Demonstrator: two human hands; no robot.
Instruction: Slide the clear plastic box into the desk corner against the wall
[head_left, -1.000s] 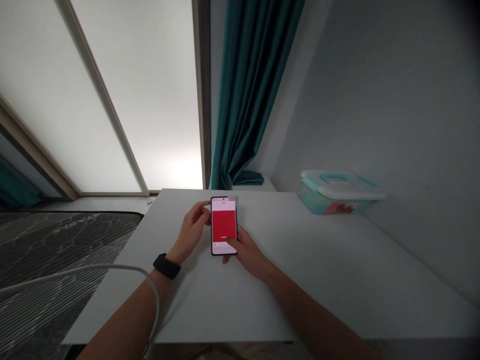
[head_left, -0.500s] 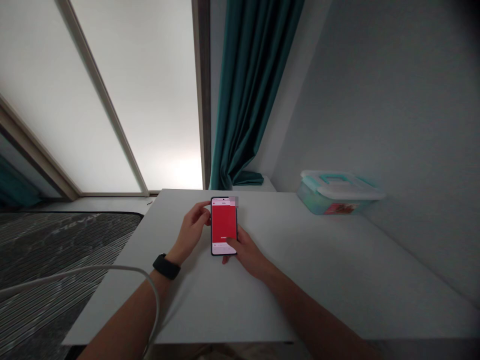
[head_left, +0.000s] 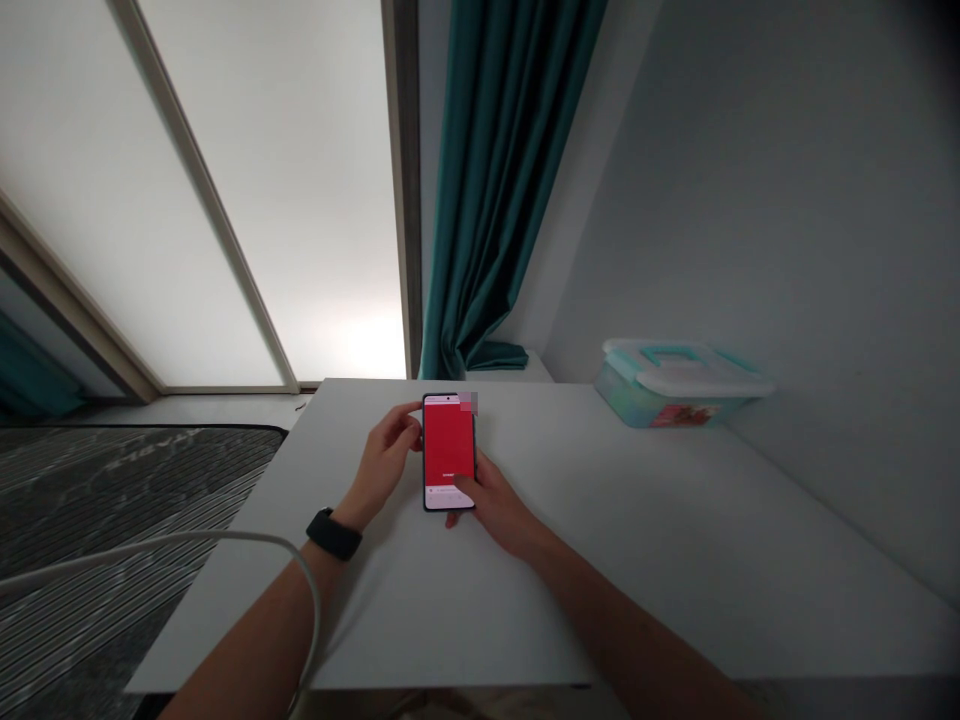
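Observation:
A smartphone (head_left: 448, 440) with a bright red screen is held over the white table (head_left: 615, 560). My left hand (head_left: 384, 463) grips its left edge, fingers curled round it. A black watch (head_left: 334, 533) sits on that wrist. My right hand (head_left: 495, 505) holds the phone's lower right part, and its thumb rests on the bottom of the screen.
A plastic box (head_left: 679, 385) with a white lid and teal handle stands at the table's back right by the wall. A teal curtain (head_left: 502, 180) hangs behind the table. A white cable (head_left: 225, 540) crosses my left forearm. A dark striped mattress (head_left: 97, 520) lies at left.
The red area on the phone screen has grown upward over the white strip at the top. Both hands stay where they were.

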